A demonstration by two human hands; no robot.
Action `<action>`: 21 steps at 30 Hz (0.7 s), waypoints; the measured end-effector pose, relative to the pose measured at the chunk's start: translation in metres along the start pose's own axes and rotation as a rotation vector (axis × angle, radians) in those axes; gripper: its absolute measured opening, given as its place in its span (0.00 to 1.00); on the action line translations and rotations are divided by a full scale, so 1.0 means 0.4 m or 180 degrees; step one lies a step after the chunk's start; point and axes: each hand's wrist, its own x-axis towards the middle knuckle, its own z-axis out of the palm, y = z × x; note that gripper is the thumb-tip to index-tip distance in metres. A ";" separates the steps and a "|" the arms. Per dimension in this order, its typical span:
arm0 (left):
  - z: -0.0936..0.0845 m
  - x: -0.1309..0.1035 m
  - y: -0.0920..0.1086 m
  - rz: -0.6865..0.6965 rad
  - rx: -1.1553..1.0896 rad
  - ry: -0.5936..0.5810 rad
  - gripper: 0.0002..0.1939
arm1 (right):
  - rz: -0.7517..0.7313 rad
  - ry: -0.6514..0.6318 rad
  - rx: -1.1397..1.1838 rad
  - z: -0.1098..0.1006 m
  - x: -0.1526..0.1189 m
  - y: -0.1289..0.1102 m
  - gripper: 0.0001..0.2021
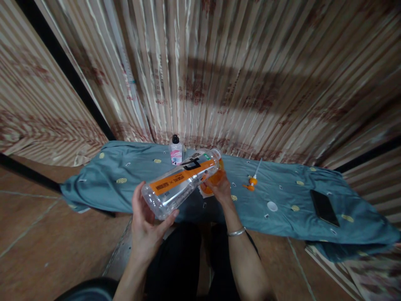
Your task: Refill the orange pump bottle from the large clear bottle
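My left hand (149, 228) grips the base of a large clear plastic bottle (184, 179) with an orange label. The bottle is tilted, its neck up and to the right. My right hand (221, 188), with a bracelet on the wrist, is closed round an orange translucent bottle (216, 177), partly hidden behind the clear bottle's neck. The two bottles' mouths are close together; whether they touch I cannot tell. Right of that hand an orange pump top (252, 181) with a pale tube lies on the cloth. A round white disc (272, 206) lies nearer to me.
A small clear bottle (176, 151) with a black cap stands at the back. A dark phone (324, 207) lies at the right on the blue-green cloth (294, 225) covering the narrow table. Striped curtains (219, 83) hang behind, with dark poles at both sides.
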 end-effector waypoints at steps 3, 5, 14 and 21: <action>0.000 -0.001 -0.002 0.0050 0.0060 -0.0009 0.55 | -0.0032 0.0008 0.0025 -0.002 -0.002 -0.001 0.33; 0.000 -0.001 -0.002 0.0082 0.0070 -0.0003 0.55 | -0.0026 -0.0001 0.0086 -0.002 -0.003 -0.002 0.33; -0.001 0.000 0.002 0.0070 0.0025 -0.0030 0.53 | -0.0039 0.0002 0.0059 0.002 -0.002 0.001 0.33; 0.000 0.002 0.001 0.0071 0.0030 -0.0071 0.53 | -0.0109 -0.0006 0.0077 -0.001 -0.004 -0.005 0.33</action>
